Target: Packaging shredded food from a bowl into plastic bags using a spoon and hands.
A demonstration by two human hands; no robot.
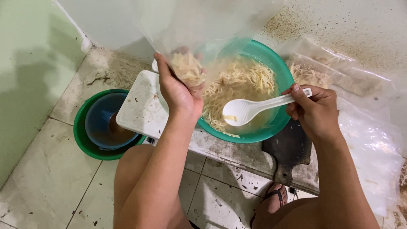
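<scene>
A stained, pale tiled floor (46,178) is seen from above, bounded on the left by a light green wall (25,72). A low, worn stone ledge (237,152) runs across the middle, speckled with dirt.

On the ledge a round green plastic basin (271,127) filled with pale shredded strips (241,80) is set. A clear plastic bag (199,25) is gripped at its lower part by the left hand (180,95), the fingers closed around a bunch of strips inside it, just above the basin. A white plastic spoon (250,108) is held by its handle in the right hand (313,108), fingers curled shut, its bowl over the basin with a small piece in it.

A white rectangular slab (142,106) lies just left of the basin. On the floor beside it a blue bowl (101,121) is nested in a green tub (85,140). A dark wooden board (288,148) rests at the basin's right, and further filled clear bags (339,76) lie beyond. Bare knees and a sandalled foot (275,199) are seen below.
</scene>
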